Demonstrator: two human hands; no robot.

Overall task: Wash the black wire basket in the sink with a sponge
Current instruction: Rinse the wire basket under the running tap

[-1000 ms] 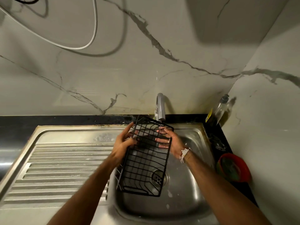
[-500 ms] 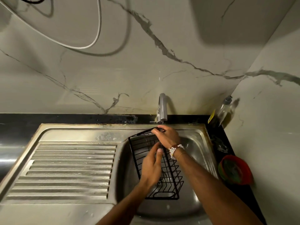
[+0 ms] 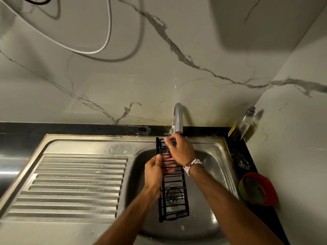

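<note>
While both hands grip basket (image 3: 174,197), over sink (image 3: 217,156), under tap (image 3: 177,119)

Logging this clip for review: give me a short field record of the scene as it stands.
setting: steel sink with ribbed drainboard
basket: black wire basket, turned edge-on over the drain
left hand: grips the basket's side
right hand: grips its top under the tap
sponge: none in either hand
counter, right: bottle, red bowl

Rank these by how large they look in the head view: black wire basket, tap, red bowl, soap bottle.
1. Black wire basket, clearly the largest.
2. Red bowl.
3. Tap and soap bottle: too alike to separate, and the bottle is partly in shadow.
</note>
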